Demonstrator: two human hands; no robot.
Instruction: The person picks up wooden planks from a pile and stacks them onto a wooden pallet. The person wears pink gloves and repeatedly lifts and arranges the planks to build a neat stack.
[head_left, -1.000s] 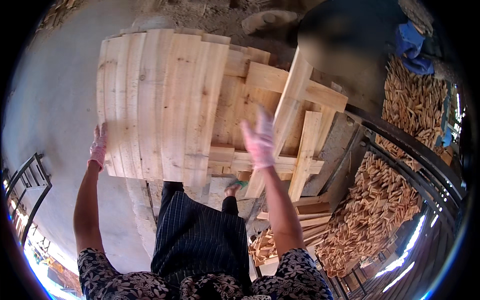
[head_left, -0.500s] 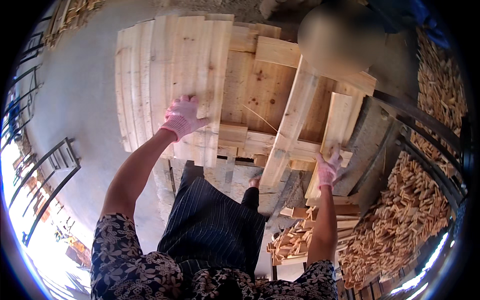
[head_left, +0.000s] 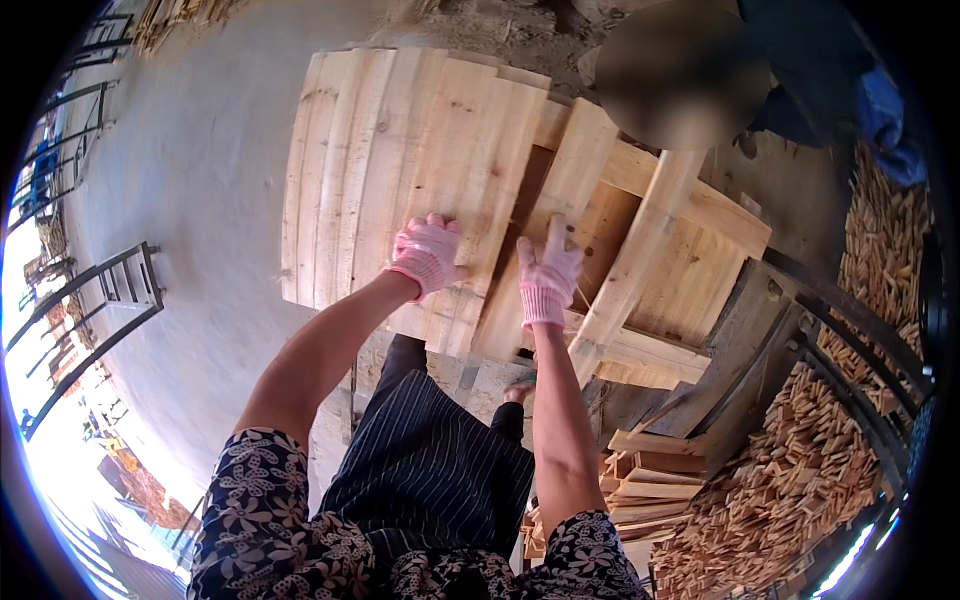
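Note:
A row of pale wooden boards (head_left: 370,170) lies side by side over a wooden frame. My left hand (head_left: 427,258), in a pink knit glove, rests on top of the row near its right side, fingers laid flat and thumb apart. To its right, my right hand (head_left: 551,275), also gloved in pink, grips a loose wooden board (head_left: 578,150) across its width. This board lies slightly askew, with a dark gap between it and the row. Farther right, a narrow plank (head_left: 640,245) crosses the frame at a slant above a lower layer of boards (head_left: 690,270).
A person with a blurred head (head_left: 680,75) is at the far side. Wood offcuts form a large heap (head_left: 800,470) at right, beside dark metal bars (head_left: 850,310). Short boards (head_left: 655,475) are stacked near my right arm. A metal rack (head_left: 130,290) stands on the left.
My right hand has moved left from the frame's right side, bringing the loose board beside the row. In the picture, my left hand and the row appear shifted right.

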